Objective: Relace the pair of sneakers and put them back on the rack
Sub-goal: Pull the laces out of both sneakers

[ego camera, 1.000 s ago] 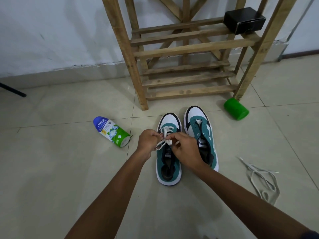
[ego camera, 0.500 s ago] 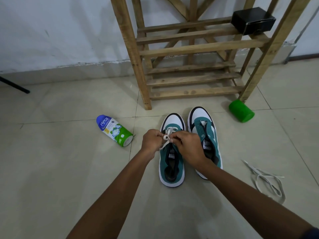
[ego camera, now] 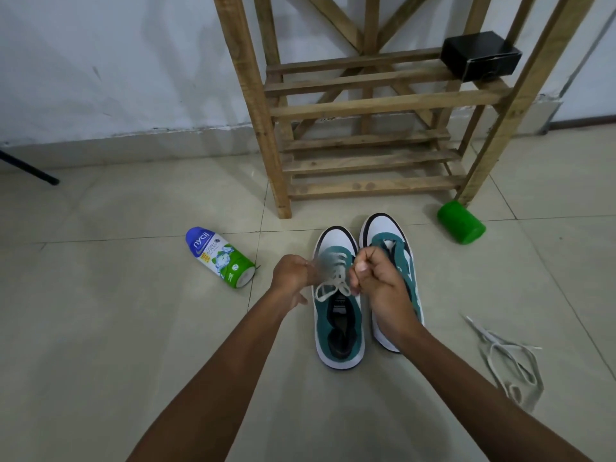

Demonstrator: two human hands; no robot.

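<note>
Two teal and white sneakers stand side by side on the floor tiles before the wooden rack. The left sneaker carries a white lace threaded through its eyelets. My left hand pinches one end of that lace at the shoe's left side. My right hand grips the other end, curled into a fist over the gap between the shoes. The right sneaker has no lace and is partly hidden by my right wrist. A loose white lace lies on the floor at the right.
A powder bottle with a blue cap lies on its side to the left of the shoes. A green cylinder lies by the rack's right leg. A black box sits on an upper shelf. A dark rod crosses the far left.
My hands have moved apart, drawing the lace ends out to either side over the left sneaker. The view has shifted slightly.
</note>
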